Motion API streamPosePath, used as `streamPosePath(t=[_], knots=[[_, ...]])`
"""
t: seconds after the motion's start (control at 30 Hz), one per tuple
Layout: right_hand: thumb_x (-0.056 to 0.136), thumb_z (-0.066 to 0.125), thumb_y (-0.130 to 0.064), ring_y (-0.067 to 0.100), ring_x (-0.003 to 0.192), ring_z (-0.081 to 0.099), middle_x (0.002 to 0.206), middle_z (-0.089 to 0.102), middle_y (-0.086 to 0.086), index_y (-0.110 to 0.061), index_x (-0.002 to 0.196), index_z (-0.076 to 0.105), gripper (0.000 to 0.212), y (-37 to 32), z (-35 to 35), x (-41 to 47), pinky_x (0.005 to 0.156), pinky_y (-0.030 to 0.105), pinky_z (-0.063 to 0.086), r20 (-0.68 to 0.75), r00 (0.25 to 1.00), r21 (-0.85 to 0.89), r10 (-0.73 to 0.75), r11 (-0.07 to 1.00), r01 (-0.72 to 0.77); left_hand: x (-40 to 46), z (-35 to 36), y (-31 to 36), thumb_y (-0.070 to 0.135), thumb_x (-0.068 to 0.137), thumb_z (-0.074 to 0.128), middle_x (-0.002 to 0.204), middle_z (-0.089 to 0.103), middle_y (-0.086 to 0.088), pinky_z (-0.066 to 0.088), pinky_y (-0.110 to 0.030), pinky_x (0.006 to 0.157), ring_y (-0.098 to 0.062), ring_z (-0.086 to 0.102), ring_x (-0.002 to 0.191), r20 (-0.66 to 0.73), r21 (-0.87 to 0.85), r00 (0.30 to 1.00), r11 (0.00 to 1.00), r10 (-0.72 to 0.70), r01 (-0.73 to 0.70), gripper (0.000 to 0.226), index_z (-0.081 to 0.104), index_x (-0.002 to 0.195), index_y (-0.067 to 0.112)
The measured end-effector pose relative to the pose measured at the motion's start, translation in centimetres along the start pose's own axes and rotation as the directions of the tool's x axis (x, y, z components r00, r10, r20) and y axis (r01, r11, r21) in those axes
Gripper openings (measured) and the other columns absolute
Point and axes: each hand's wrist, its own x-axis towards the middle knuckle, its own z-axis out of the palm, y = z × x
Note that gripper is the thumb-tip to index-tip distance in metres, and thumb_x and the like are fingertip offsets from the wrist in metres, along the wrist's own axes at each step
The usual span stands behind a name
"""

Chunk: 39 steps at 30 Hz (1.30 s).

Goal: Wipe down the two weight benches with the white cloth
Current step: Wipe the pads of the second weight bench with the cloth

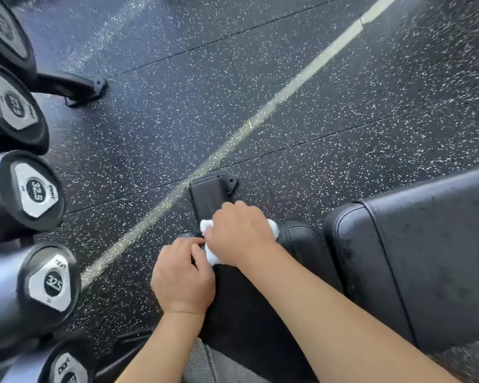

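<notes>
while right hand [239,234] presses white cloth [212,257] on bench frame [208,199], left hand [181,280] pinches cloth

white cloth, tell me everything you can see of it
The crumpled white cloth looks soft, like a thin towel or wipe. Most of it is hidden under the right hand, which grips it and presses it onto the black metal frame of the weight bench. White bunches poke out at the hand's left, right and lower edges. The left hand pinches its lower corner.
</notes>
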Motion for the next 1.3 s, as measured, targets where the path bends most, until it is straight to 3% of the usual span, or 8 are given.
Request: streamPosePath(t=[0.13, 0.2, 0.47, 0.6, 0.77, 0.97, 1.17, 1.3], knots=[[0.095, 0.056, -0.035, 0.025, 0.078, 0.052, 0.083, 0.056, 0.003, -0.02, 0.079, 0.062, 0.023, 0.9, 0.1, -4.8, 0.065, 0.037, 0.032, -0.369, 0.928, -0.004, -0.055, 0.998, 0.058, 0.0, -0.5, 0.3, 0.033, 0.092, 0.04, 0.084, 0.069, 0.007, 0.041, -0.036, 0.065, -0.03, 0.063, 0.082, 0.009, -0.043, 1.0, 0.999, 0.025, -0.024, 0.035, 0.074, 0.089, 0.028], [0.095, 0.057, -0.033, 0.026, 0.077, 0.048, 0.086, 0.056, 0.004, -0.017, 0.087, 0.064, 0.019, 1.6, 1.6, -8.4, 0.067, 0.038, 0.037, -0.53, 0.846, 0.007, -0.061, 0.997, 0.077, 0.1, -0.6, 0.7, 0.034, 0.092, 0.038, 0.084, 0.07, 0.006, 0.04, -0.035, 0.066, -0.03, 0.063, 0.082, 0.0, -0.062, 0.998, 0.996, 0.066, -0.066, 0.038, 0.075, 0.087, 0.028], [0.098, 0.035, -0.015, 0.016, 0.06, 0.038, 0.073, 0.049, -0.004, -0.021, 0.084, 0.065, 0.034, -1.6, 10.1, -19.6, 0.058, 0.026, 0.024, -0.699, 0.715, -0.124, 0.017, 0.982, -0.144, -0.1, -1.1, -0.5, 0.035, 0.098, 0.044, 0.076, 0.047, 0.008, 0.034, -0.036, 0.071, -0.025, 0.049, 0.08, 0.032, -0.081, 0.992, 0.989, 0.125, -0.122, 0.035, 0.077, 0.094, 0.026], [0.09, 0.059, -0.021, 0.027, 0.065, 0.051, 0.08, 0.058, 0.006, -0.012, 0.093, 0.072, 0.016, -1.0, 8.6, -16.9, 0.06, 0.039, 0.043, -0.635, 0.762, -0.213, -0.126, 0.977, -0.016, 0.1, -0.6, -1.0, 0.031, 0.101, 0.047, 0.078, 0.056, 0.0, 0.034, -0.038, 0.069, -0.028, 0.049, 0.081, 0.057, -0.066, 0.995, 0.995, 0.078, -0.075, 0.032, 0.077, 0.093, 0.023], [0.095, 0.056, -0.033, 0.034, 0.087, 0.056, 0.099, 0.061, 0.012, -0.009, 0.1, 0.065, 0.026, -0.3, 3.4, -10.0, 0.074, 0.045, 0.045, -0.69, 0.708, 0.026, 0.15, 0.983, -0.182, 0.2, -0.2, -1.2, 0.033, 0.101, 0.044, 0.081, 0.062, -0.007, 0.036, -0.04, 0.071, -0.035, 0.056, 0.086, 0.019, -0.08, 0.995, 0.992, 0.098, -0.096, 0.034, 0.075, 0.091, 0.021], [0.093, 0.063, -0.03, 0.032, 0.085, 0.055, 0.097, 0.061, 0.01, -0.012, 0.097, 0.065, 0.018, -2.6, 5.6, -11.9, 0.07, 0.044, 0.043, -0.726, 0.65, 0.122, 0.226, 0.972, -0.201, 0.1, -0.8, -1.7, 0.039, 0.084, 0.039, 0.086, 0.073, 0.005, 0.045, -0.036, 0.077, -0.025, 0.061, 0.087, 0.042, -0.283, 0.996, 0.957, 0.074, -0.059, 0.038, 0.077, 0.087, 0.037], [0.09, 0.066, -0.014, 0.022, 0.072, 0.049, 0.079, 0.059, 0.002, -0.016, 0.077, 0.066, 0.012, -5.7, 11.4, -20.8, 0.065, 0.035, 0.042, -0.71, 0.701, 0.011, -0.062, 0.995, 0.099, -0.1, -1.5, -2.3, 0.037, 0.084, 0.041, 0.088, 0.071, 0.014, 0.038, -0.031, 0.072, -0.017, 0.063, 0.09, 0.11, -0.323, 0.979, 0.938, 0.169, -0.126, 0.035, 0.075, 0.092, 0.042], [0.089, 0.065, -0.012, 0.024, 0.067, 0.051, 0.078, 0.06, 0.005, -0.013, 0.082, 0.072, 0.01, 0.2, 10.2, -22.7, 0.061, 0.036, 0.045, -0.659, 0.72, -0.087, -0.218, 0.973, 0.214, -0.3, -1.7, -1.8, 0.041, 0.084, 0.042, 0.094, 0.072, 0.016, 0.046, -0.033, 0.083, -0.016, 0.062, 0.095, 0.135, -0.289, 0.976, 0.949, 0.172, -0.127, 0.036, 0.075, 0.097, 0.043]])
